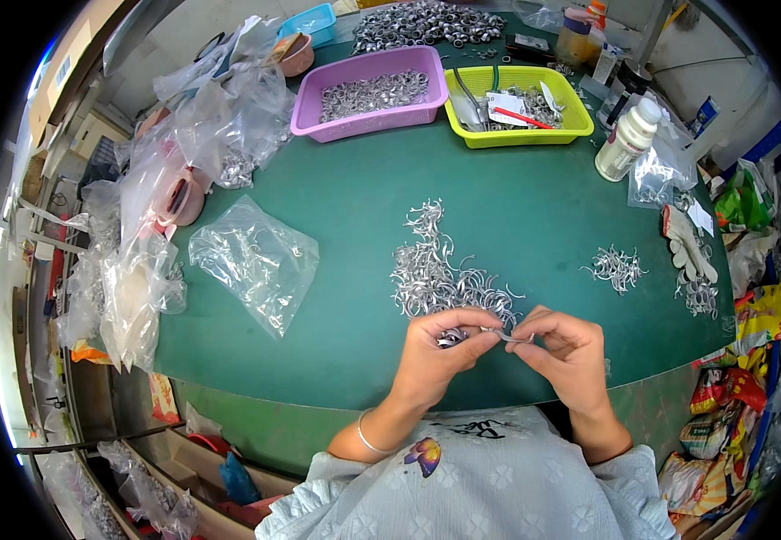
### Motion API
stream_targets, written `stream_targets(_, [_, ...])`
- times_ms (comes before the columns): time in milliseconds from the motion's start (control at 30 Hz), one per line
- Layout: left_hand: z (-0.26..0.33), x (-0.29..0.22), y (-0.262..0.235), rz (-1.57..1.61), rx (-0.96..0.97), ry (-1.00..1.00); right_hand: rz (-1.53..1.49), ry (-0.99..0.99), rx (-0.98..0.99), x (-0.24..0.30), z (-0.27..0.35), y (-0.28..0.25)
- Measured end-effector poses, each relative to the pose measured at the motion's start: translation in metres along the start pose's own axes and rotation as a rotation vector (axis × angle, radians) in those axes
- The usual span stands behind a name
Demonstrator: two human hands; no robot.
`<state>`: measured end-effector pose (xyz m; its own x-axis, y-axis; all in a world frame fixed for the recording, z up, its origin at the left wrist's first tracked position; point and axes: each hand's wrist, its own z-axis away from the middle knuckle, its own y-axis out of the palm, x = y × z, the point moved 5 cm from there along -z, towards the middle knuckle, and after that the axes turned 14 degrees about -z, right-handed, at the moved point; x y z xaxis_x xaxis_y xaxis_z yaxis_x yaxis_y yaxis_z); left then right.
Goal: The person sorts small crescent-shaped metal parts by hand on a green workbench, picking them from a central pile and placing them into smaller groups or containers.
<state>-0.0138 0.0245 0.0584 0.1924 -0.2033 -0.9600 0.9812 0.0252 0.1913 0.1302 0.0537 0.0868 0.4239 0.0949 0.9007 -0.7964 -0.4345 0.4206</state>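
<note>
Near the table's front edge, my left hand (435,355) and my right hand (566,353) meet with their fingertips pinched around a small curved silver metal piece (518,339). More metal pieces (451,337) show in the curl of my left hand. Just beyond my fingers spreads a pile of curved metal pieces (435,270) on the green table (354,207). A smaller heap of similar pieces (617,269) lies to the right of my right hand.
A clear plastic bag (257,261) lies left of the pile. Along the back stand a purple basin (368,126) and a yellow-green basket (525,137), both with metal parts. A white bottle (628,139) and a work glove (686,245) are at the right; plastic bags crowd the left.
</note>
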Motion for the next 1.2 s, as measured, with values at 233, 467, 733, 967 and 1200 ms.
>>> stream_targets(233, [-0.005,0.015,-0.011,0.147,-0.189,-0.018,0.683,-0.345,-0.132,0.000,-0.012,-0.029])
stream_targets(467, [-0.007,0.031,-0.030,0.318,-0.265,0.009,1.478,-0.285,-0.490,-0.025,-0.003,-0.149])
stream_targets(733, [-0.011,0.033,-0.023,0.324,-0.264,-0.006,1.231,-0.257,-0.070,-0.057,-0.017,-0.076])
stream_targets(967, [-0.010,0.040,-0.017,0.256,-0.234,-0.060,1.092,-0.316,-0.076,-0.050,-0.015,-0.058])
stream_targets(1200, [-0.005,0.025,0.004,-0.058,-0.111,-0.047,0.913,-0.530,0.120,0.010,0.001,-0.002])
